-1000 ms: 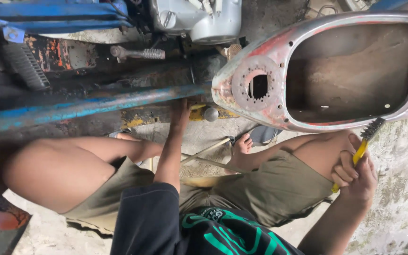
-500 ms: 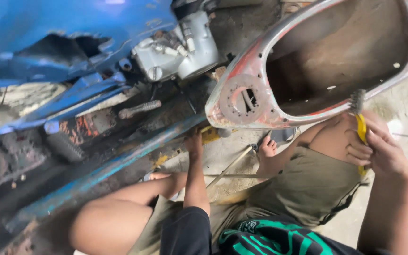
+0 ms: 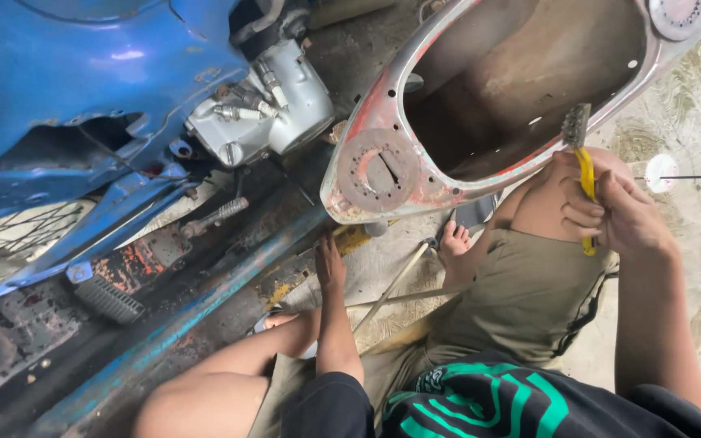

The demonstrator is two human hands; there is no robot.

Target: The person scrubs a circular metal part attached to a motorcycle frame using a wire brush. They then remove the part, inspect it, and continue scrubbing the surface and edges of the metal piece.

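Observation:
My right hand (image 3: pixel 610 212) rests on my knee, closed around the yellow handle of a wire brush (image 3: pixel 578 150). The bristle head of the brush points up at the rim of a rusty, red-painted scooter body shell (image 3: pixel 383 174) that lies open side up. My left hand (image 3: pixel 330 264) reaches forward and presses down on the floor beside a blue metal frame rail (image 3: pixel 204 304), just under the shell's round flange. I am squatting, with both knees in view and a bare foot (image 3: pixel 453 241) beneath the shell.
A blue scooter body (image 3: pixel 91 89) with a silver engine part (image 3: pixel 273 105) fills the upper left. A spoked wheel (image 3: pixel 18 231), a ribbed footrest (image 3: pixel 111 296) and thin sticks (image 3: pixel 391 288) lie on the concrete. A small white disc (image 3: pixel 660 172) sits at right.
The view has swung left and up, bringing the blue body and the engine into sight. My right hand with the brush has stayed on my knee; my left hand stays planted on the floor.

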